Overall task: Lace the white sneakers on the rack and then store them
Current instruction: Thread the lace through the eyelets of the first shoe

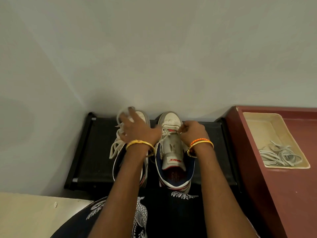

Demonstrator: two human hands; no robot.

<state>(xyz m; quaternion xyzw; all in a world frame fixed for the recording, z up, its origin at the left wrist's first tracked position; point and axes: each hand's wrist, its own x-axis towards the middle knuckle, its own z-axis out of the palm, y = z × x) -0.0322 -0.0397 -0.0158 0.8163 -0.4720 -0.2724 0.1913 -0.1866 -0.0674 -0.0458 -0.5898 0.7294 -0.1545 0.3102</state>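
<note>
With both white sneakers on the black rack, my right hand pinched the lace at the right sneaker low eyelets while my left hand drew blurred lace over the left sneaker, so I judged even tension mattered most.

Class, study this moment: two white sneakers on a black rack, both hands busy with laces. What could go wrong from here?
1. The left hand holds a loose white lace over the left white sneaker; its slack loops could tangle.
2. The right hand pinches the lace at the right white sneaker, perhaps skipping an eyelet.
3. Both heels overhang the black fabric rack and might tip.
</note>
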